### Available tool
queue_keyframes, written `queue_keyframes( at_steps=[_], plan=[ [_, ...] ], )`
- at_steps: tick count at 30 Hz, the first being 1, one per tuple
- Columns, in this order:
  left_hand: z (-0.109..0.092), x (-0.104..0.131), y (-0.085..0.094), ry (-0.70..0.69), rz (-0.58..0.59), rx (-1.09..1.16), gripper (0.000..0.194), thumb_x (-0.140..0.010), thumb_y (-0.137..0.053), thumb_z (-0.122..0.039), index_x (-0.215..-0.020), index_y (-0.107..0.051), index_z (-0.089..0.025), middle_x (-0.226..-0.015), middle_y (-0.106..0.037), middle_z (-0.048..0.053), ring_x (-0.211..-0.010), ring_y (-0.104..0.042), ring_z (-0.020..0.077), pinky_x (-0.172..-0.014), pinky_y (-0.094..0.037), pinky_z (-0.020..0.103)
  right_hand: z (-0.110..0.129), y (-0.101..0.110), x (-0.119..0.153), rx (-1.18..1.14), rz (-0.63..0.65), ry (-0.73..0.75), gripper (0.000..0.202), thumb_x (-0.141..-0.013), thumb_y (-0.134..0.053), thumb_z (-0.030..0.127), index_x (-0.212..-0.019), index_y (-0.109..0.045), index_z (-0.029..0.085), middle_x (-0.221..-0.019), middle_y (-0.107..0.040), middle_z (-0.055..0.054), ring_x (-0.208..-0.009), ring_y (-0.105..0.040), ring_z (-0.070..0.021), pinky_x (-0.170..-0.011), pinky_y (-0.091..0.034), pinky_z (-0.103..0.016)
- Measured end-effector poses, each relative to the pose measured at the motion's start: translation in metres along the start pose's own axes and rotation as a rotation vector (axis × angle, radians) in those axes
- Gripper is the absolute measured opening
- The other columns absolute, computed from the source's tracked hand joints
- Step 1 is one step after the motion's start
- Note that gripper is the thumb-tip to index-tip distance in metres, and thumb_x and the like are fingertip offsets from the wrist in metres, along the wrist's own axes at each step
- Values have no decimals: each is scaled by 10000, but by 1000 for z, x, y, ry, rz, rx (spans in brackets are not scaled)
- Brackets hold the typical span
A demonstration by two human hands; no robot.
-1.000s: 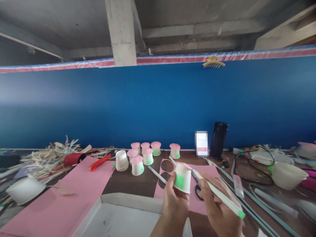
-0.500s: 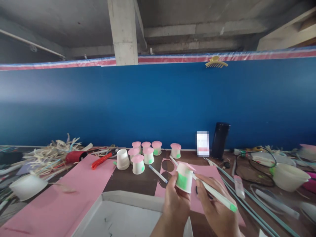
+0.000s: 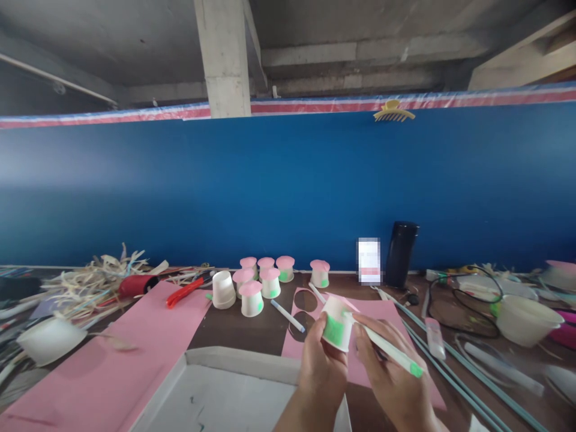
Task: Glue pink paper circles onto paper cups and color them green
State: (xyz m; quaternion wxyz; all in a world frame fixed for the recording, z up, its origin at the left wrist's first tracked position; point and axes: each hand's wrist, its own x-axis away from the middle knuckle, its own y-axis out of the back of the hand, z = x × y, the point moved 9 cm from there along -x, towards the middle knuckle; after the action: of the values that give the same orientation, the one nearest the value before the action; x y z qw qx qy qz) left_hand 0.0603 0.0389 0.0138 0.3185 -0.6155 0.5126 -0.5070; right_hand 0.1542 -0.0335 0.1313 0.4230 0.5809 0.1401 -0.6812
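My left hand (image 3: 318, 360) is wrapped round a small white paper cup (image 3: 337, 326) with a green patch on its side and pink paper on top. A long white stick (image 3: 389, 349) with a green end lies pinched in my right hand (image 3: 391, 372), its tip against the upper right side of the cup. Pink paper with round holes (image 3: 369, 369) lies beneath the hands. Several cups with pink tops (image 3: 251, 300) stand behind, to the left, beside a plain white cup (image 3: 224, 290).
A white tray (image 3: 243, 362) lies in front, near pink paper (image 3: 121, 354) and red scissors (image 3: 184, 293). A black bottle (image 3: 402, 255) stands at the back; pale blue tubes (image 3: 468, 373) and a white bowl (image 3: 526, 321) are on the right. A pen (image 3: 288, 316) lies centrally.
The green end of the stick has moved slightly left and up with my right hand. My left hand has turned the cup very slightly and still holds it.
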Motion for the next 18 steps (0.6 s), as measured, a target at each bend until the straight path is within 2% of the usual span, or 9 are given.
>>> queue_keyframes(
  at_steps=[8,18],
  plan=[
    [-2,2,0,-12,8,-9,130,-802,-601,-137,-928,-629,-121,-987,-695,125,-986,-651,203,-814,-543,242,3,1,-4,26,-14,-3,167,-852,-551,175,-999,-632,177,-798,-672,-38,-702,-642,-150,-648,-533,-261],
    [1,-2,6,5,-51,20,133,-780,-636,-133,-909,-615,-107,-940,-696,120,-876,-679,188,-751,-561,235,-5,-4,2,43,20,-45,152,-869,-534,203,-985,-631,191,-888,-687,-63,-819,-642,-184,-734,-537,-314]
  ],
)
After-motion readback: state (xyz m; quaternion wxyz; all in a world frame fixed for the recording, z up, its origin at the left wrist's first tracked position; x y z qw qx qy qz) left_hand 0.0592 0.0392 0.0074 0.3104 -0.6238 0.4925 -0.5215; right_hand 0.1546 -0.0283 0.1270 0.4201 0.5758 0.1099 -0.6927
